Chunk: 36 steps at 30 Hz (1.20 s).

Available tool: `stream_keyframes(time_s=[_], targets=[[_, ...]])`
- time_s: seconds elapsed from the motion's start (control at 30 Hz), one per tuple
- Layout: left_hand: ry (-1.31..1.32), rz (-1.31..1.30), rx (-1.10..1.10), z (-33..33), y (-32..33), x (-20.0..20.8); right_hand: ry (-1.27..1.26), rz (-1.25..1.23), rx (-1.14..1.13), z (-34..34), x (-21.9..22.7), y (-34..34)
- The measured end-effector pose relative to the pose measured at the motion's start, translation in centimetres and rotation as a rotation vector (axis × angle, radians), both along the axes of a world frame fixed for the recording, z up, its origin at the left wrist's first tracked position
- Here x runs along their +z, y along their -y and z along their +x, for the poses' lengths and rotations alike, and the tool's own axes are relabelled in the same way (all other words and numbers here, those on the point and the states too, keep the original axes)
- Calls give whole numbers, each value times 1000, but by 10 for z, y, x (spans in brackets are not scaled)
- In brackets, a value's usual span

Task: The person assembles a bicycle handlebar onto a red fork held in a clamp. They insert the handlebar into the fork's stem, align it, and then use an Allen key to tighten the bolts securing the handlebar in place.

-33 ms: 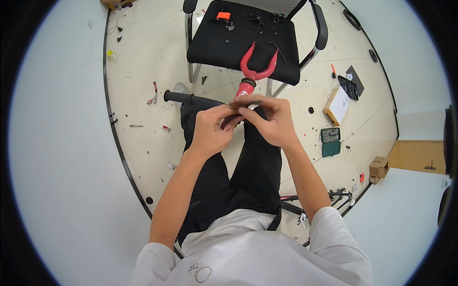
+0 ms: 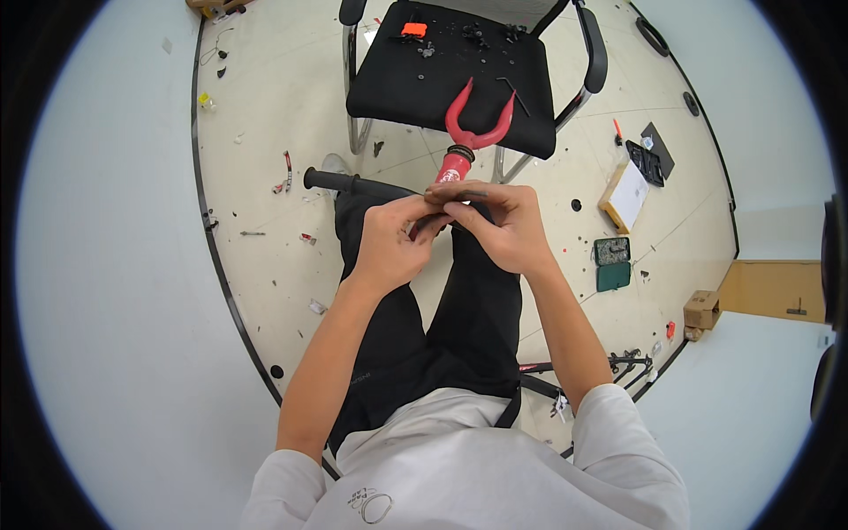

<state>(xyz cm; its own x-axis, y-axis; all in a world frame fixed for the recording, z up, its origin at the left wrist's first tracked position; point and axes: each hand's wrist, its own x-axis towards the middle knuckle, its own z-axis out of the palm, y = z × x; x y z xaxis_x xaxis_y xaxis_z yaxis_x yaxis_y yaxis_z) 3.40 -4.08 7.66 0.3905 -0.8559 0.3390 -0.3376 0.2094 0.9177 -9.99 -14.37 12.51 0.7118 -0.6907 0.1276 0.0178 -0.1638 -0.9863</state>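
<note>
A red bicycle fork points away from me, its two prongs over the front of the black chair seat. Across its near end lies a black handlebar, with a grip on the left. My left hand and my right hand meet at that end, above my knees. Both are closed, thumbs and fingertips pinched together, with dark smudges on the fingers. Whatever small part they pinch is hidden by the fingers. On the seat lie an L-shaped hex key, an orange piece and several small dark parts.
Small parts and scraps are scattered over the pale floor. To the right lie an open black tool case, a yellow-and-white box and an open green case. A dark bicycle frame is beside my right arm; a cardboard box stands by the wall.
The fingers of my right hand have shifted very slightly. A bit more of the white mark on the red fork tube shows; all else looks the same.
</note>
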Motion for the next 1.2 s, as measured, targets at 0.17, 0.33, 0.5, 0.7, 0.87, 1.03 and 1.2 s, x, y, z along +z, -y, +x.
stream_keyframes(time_s=[0.17, 0.33, 0.5, 0.7, 0.87, 1.03, 1.2], targets=[[7, -19, 12, -3, 0, -2, -6, -59, 4, -6, -3, 0], [-57, -33, 58, -10, 1, 4, -23, -139, -64, -2, -15, 6], [1, 8, 18, -3, 0, -5, -9, -29, 12, -2, 0, 5], [36, -24, 38, -7, 0, -1, -59, -14, 1, -12, 5, 4], [16, 58, 167, -17, -1, 5, -93, -96, -91, -10, -12, 0], [-17, 25, 143, -15, -1, -6, 54, 13, -64, 3, -2, -5], [-8, 34, 35, -8, -3, -4, -37, 66, 6, -9, -1, -2]])
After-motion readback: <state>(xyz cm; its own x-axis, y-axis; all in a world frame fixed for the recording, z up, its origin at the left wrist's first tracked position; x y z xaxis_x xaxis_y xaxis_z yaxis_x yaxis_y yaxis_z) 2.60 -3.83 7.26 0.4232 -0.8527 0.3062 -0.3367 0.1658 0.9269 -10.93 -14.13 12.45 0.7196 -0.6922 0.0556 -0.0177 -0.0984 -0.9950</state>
